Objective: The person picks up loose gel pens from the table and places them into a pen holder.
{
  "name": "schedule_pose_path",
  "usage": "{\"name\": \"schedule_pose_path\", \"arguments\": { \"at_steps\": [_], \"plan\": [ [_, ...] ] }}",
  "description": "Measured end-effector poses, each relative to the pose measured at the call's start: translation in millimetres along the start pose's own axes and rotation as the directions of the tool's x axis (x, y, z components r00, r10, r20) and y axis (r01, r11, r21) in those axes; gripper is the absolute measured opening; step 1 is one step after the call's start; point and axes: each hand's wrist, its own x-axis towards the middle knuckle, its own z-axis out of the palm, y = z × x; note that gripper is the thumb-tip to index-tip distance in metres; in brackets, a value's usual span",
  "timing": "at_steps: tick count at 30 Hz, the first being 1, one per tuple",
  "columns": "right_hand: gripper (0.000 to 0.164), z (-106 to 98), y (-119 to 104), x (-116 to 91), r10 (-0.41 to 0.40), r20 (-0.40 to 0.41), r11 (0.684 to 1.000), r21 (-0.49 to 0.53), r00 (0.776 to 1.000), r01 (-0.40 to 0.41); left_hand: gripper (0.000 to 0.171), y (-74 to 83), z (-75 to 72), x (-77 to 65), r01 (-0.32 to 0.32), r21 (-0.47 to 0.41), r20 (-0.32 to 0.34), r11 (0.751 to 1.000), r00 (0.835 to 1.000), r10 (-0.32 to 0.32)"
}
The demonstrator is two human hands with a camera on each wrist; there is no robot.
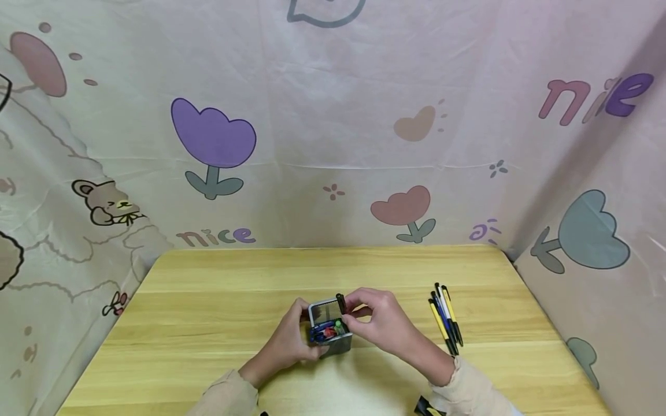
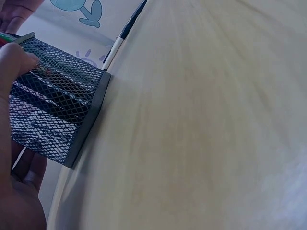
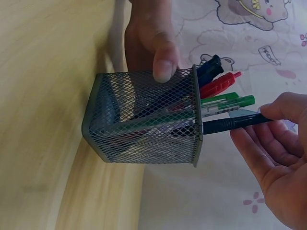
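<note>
A dark mesh pen holder (image 3: 144, 139) stands on the wooden table with several blue, red and green pens (image 3: 220, 86) in it. My left hand (image 1: 288, 341) grips it from the left, thumb on the near mesh side. With thumb and fingers my right hand (image 1: 385, 320) pinches a black pen (image 3: 235, 123) near its upper end. That pen's lower part is inside the holder at the right side, seen through the mesh in the right wrist view.
Several yellow, white, blue and black pens (image 1: 444, 318) lie in a loose bunch on the table (image 1: 218, 289) to the right. A black and yellow object (image 1: 428, 406) is partly hidden by my right sleeve. A printed cloth (image 1: 322, 127) hangs behind and beside the table.
</note>
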Motion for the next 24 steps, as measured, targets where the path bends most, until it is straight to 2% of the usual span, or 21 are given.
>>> {"name": "schedule_pose_path", "arguments": {
  "at_steps": [3, 7, 10, 14, 19, 24],
  "plan": [
    [0.015, 0.3, 1.0, -1.1, 0.001, 0.005, 1.0, -0.016, 1.0, -0.001, 0.065, 0.2, 0.2, -0.2, 0.006, -0.009, -0.001, 1.0, 1.0, -0.006],
    [0.018, -3.9, -17.3, 1.1, 0.024, 0.037, 0.999, -0.028, 0.999, -0.023, 0.067, -21.0, 3.7, -2.1, 0.016, -0.004, -0.007, 1.0, 1.0, -0.016],
    [0.023, -5.1, -19.4, 0.2, 0.033, 0.074, 0.999, -0.035, 0.997, -0.03, 0.069, -36.6, 6.4, -3.4, 0.027, -0.001, -0.009, 1.0, 1.0, -0.027],
    [0.026, -6.0, 2.8, -7.7, 0.036, 0.115, 0.998, -0.047, 0.993, -0.03, 0.07, -35.1, 6.8, -3.3, 0.051, -0.001, -0.007, 0.999, 0.999, -0.051],
    [0.026, -17.7, 11.7, -14.2, 0.055, 0.132, 0.996, -0.076, 0.99, -0.045, 0.072, -32.4, 6.9, -3.0, 0.1, 0.017, -0.003, 0.995, 0.995, -0.1],
    [0.025, -28.8, 17.6, -19.7, 0.074, 0.134, 0.977, -0.207, 0.988, -0.045, 0.072, -31.5, 7.2, -3.2, 0.113, 0.016, -0.005, 0.994, 0.994, -0.112]
  ]
}}
